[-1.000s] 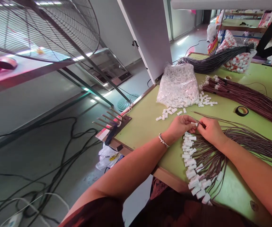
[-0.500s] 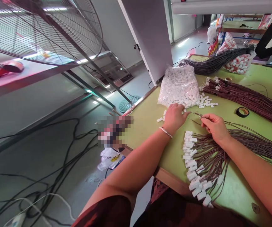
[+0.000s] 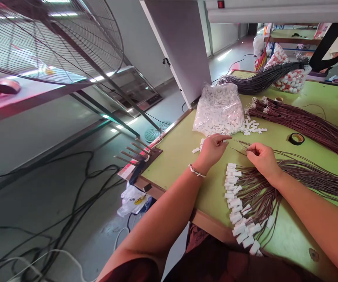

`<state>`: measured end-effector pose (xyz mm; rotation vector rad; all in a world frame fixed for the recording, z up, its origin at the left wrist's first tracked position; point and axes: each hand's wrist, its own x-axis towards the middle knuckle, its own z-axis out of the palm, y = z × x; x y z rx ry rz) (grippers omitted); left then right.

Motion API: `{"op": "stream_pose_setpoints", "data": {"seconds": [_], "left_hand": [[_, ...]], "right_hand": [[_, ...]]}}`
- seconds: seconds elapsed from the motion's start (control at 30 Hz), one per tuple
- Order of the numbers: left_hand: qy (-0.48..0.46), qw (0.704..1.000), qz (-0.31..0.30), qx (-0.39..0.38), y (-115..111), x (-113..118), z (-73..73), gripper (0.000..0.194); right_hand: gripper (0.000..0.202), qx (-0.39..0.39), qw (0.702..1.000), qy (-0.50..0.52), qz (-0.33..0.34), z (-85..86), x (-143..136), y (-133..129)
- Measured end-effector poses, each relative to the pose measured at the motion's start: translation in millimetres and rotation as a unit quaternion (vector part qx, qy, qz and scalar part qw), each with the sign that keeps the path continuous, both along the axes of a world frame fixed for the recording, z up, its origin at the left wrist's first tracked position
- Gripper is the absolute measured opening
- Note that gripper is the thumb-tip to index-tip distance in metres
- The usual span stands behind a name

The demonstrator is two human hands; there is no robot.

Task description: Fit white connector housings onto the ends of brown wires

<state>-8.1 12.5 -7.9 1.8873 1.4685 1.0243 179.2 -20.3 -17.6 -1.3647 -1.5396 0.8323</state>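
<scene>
My right hand pinches brown wires whose bare metal tips point left toward my other hand. Just left of those tips, my left hand has its thumb and index finger close together; a bit of white shows by them, but what they hold is unclear. Loose white connectors lie behind the left wrist. Below the right hand, a bundle of brown wires fans out, with white connectors on its ends. A clear bag of white connectors stands beyond the left hand.
More white connectors lie beside the bag. A brown wire bundle and a black tape roll are to the right. Farther back are a dark wire bundle and a bag of orange-and-white parts. Metal prongs stick out at the table's left edge.
My left hand has drawn slightly left, away from the wire tips, and its index finger is straighter. My right hand keeps hold of the wires. The camera view has shifted a little.
</scene>
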Motion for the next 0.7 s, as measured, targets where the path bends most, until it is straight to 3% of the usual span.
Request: {"op": "stream_pose_setpoints", "data": {"seconds": [0.07,0.13,0.2,0.27,0.37,0.7], "left_hand": [[-0.150,0.982,-0.010,-0.111,-8,1,3.9,0.022],[-0.280,0.935,-0.037,-0.213,-14,5,6.8,0.025],[-0.364,0.886,-0.059,-0.280,-17,10,8.1,0.024],[-0.397,0.859,-0.067,-0.316,-18,15,8.1,0.022],[-0.404,0.849,-0.076,-0.331,-18,18,7.1,0.021],[-0.394,0.858,-0.086,-0.319,-18,17,6.7,0.020]], "right_hand": [[0.010,0.020,1.000,-0.016,0.008,0.9,-1,-1],[0.010,0.036,0.999,-0.028,0.013,2.2,-1,-3],[0.011,0.041,0.998,-0.035,0.014,3.1,-2,-5],[0.012,0.041,0.998,-0.040,0.014,3.1,-3,-5],[0.011,0.042,0.998,-0.051,0.016,2.4,-3,-5],[0.008,0.071,0.988,-0.134,-0.004,-0.6,0,-3]]}}
